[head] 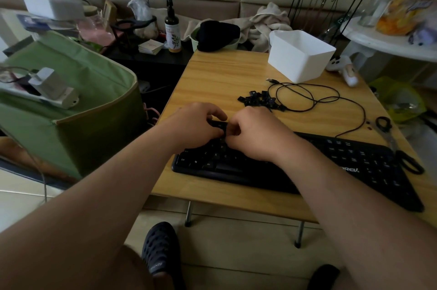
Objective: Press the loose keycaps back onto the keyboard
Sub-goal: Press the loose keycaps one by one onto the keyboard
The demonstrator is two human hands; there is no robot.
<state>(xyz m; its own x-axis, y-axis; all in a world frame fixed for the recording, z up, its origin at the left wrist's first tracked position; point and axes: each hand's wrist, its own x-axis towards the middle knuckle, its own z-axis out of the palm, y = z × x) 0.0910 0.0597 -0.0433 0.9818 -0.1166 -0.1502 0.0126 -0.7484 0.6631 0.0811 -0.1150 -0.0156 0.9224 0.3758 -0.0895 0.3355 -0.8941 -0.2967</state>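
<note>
A black keyboard lies along the near edge of a wooden table. A pile of loose black keycaps sits on the wood just beyond it. Both my hands meet over the keyboard's far left corner. My left hand curls its fingers over the far edge, with the thumb below, and grips the function-row strip. My right hand has its fingertips bunched beside the left thumb and seems to pinch a small keycap against the keys. The cap itself is mostly hidden.
The keyboard's black cable loops over the table right of the keycap pile. A white box stands at the back right. Scissors lie by the keyboard's right end. A green fabric bin stands left of the table.
</note>
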